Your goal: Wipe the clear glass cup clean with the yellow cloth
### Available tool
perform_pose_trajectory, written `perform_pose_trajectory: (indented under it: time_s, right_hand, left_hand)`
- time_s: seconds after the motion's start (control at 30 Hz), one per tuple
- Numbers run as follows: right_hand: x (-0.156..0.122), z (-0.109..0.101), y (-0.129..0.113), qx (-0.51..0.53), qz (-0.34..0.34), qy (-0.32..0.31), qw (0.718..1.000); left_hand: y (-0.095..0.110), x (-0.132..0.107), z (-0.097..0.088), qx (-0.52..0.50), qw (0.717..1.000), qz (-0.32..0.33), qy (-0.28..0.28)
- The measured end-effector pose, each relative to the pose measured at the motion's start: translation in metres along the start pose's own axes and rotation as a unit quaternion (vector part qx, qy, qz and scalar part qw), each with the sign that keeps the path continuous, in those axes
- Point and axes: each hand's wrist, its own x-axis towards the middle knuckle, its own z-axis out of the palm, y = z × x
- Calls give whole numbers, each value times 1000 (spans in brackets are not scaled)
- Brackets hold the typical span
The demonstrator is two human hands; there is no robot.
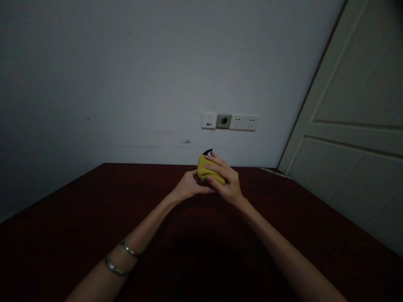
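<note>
Near the middle of the view, both hands meet above the dark red table point(103, 201). My right hand point(231, 180) presses a folded yellow cloth point(203, 167), fingers bent over its right side. Under and beside the cloth, my left hand point(187, 184) is closed around a brownish object point(200, 181), mostly covered, whose kind I cannot make out. A thin black piece point(208, 152) sticks up above the cloth; whether it belongs to the object below is unclear. Two bracelets point(115, 266) circle my left forearm.
Behind the table rises a pale wall with a row of sockets point(244, 122) and a grey plate point(223, 121). A white panelled door point(355, 126) stands at the right. A flat pale strip point(273, 172) lies at the table's back right edge.
</note>
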Motion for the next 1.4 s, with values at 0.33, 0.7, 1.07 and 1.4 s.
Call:
perform_pose_trajectory:
  time_s: [0.33,0.7,1.07,1.4]
  right_hand:
    - [3,15,6,98,240,152,954]
    - [1,4,6,22,100,103,989]
    - [3,7,4,11,96,56,994]
    - [-2,-5,25,130,175,-46,975]
  left_hand:
    - [3,-1,-6,-25,998,12,-58]
    - [6,2,2,-30,999,-19,-27]
    - [6,0,-5,11,998,-62,2]
    - [2,2,-9,-71,990,-119,-8]
